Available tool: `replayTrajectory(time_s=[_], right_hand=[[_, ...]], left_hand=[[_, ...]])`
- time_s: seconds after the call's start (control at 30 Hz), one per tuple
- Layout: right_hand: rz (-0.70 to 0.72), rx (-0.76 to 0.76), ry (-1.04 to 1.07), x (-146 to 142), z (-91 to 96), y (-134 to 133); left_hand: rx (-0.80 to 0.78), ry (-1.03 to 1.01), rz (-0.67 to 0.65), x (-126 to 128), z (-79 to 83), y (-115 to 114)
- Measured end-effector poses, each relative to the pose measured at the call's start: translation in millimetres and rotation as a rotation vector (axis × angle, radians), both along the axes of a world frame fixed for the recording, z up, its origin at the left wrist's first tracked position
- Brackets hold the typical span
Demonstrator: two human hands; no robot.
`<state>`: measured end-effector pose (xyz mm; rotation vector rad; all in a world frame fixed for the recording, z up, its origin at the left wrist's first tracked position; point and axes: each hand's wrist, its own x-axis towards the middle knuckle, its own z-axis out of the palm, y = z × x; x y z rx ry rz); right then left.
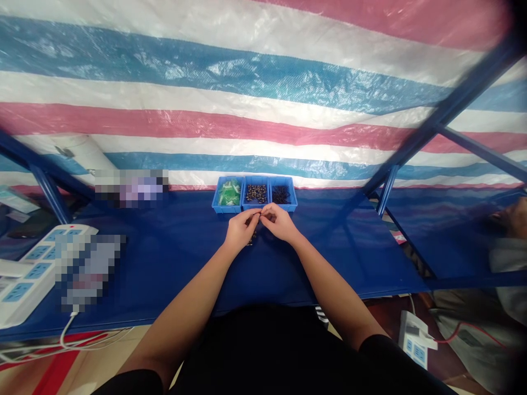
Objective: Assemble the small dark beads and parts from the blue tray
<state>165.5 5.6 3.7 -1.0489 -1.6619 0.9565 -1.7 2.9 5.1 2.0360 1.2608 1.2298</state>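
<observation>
My left hand and my right hand meet at the fingertips over the blue table, just in front of three blue bins. Both are closed in a pinch, and whatever sits between the fingers is too small and hidden to name. Beside my left hand, partly covered by it, a few small brass-coloured pieces lie on the table. The left bin holds green and clear plastic bits. Small brass and dark parts fill the middle bin, and dark, thin pieces lie in the right one.
A white power strip lies at the table's left, next to a blurred-out device with a white cable. Blue metal posts stand at both sides. Striped plastic sheeting hangs behind. Another person's sleeve shows at far right.
</observation>
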Motion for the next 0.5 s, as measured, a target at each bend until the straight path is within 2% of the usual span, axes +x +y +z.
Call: replayTrajectory(time_s=[0.2, 0.5], right_hand=[[-0.04, -0.002, 0.116, 2.6, 2.5, 2.3], [-0.077, -0.153, 0.29, -0.3, 2.1, 2.0]], left_hand=[[-0.004, -0.013, 0.041, 1.6, -2.5, -0.9], [-0.008, 0.0, -0.009, 1.4, -3.5, -0.9]])
